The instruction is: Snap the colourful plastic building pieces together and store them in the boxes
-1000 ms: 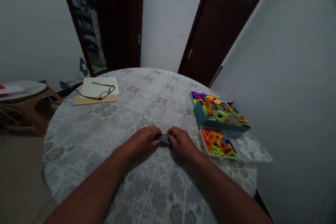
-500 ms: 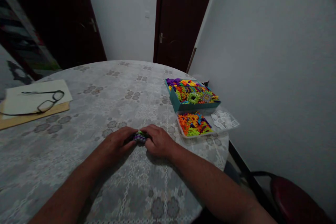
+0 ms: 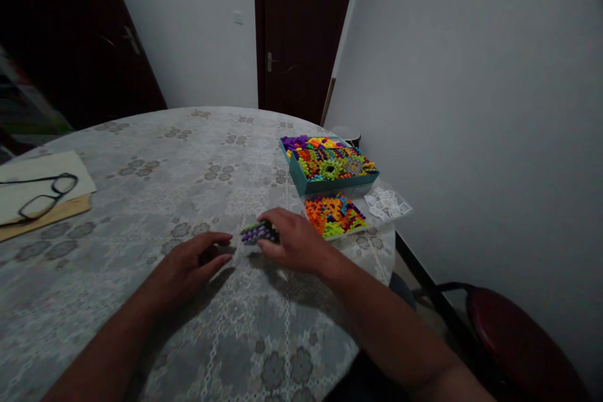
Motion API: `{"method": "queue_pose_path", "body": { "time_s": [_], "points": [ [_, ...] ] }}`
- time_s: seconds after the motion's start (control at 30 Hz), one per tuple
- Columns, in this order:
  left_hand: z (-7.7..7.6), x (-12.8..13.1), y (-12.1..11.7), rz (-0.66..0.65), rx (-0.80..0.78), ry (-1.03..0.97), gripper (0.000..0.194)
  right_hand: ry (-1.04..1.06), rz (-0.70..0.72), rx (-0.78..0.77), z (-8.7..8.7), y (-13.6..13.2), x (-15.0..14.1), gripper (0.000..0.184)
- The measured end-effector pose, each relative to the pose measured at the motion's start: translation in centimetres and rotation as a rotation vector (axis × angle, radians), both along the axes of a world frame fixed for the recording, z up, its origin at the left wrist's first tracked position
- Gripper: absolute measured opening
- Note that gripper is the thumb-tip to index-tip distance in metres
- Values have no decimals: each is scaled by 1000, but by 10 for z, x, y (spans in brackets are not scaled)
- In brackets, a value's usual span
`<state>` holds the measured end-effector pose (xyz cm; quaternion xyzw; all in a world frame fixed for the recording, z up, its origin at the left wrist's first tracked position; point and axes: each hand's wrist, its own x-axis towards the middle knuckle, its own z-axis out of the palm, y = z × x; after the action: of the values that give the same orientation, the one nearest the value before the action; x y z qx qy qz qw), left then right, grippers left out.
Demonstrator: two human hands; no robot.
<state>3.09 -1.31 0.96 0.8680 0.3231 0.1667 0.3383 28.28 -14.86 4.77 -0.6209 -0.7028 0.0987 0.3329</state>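
Note:
My right hand (image 3: 296,240) grips a small knobbly block of joined plastic pieces (image 3: 257,233), purple, grey and green. It is held just above the tablecloth, its left end sticking out past my fingers and its right end hidden by them. A short gap to the left, my left hand (image 3: 196,261) holds nothing, with thumb and fingers apart. Beyond my right hand lies a clear plastic tray (image 3: 346,233) of loose orange, yellow-green and purple pieces. Behind it stands a teal box (image 3: 336,186) packed with rows of similar coloured pieces.
White paper cutouts (image 3: 386,203) lie in a clear lid on the right. Black glasses (image 3: 47,198) rest on paper and a board (image 3: 70,208) at the left. A patterned cloth (image 3: 188,163) covers the round table. A dark red stool (image 3: 518,333) stands by the wall.
My left hand has let go of the block and drawn back left. The block is now in my right hand alone, lifted slightly. The camera view has turned to the right.

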Motion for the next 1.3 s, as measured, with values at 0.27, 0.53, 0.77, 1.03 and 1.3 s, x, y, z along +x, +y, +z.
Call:
{"method": "queue_pose_path", "body": {
  "time_s": [0.27,0.53,0.77,1.03,1.3],
  "points": [
    [-1,2,0,-27,-16,8,52,20,-721,58,12,-65,120,38],
    [-6,1,4,-50,-14,33,53,-251,-795,73,-46,-89,125,39],
    [-5,1,4,-42,-24,44,51,-207,-738,185,-51,-90,124,26],
    [-5,0,3,-18,-35,32,53,-143,-716,210,-56,-86,127,27],
    [-3,0,1,-15,-48,59,52,-163,-642,318,-61,-88,118,26]
  ]
}}
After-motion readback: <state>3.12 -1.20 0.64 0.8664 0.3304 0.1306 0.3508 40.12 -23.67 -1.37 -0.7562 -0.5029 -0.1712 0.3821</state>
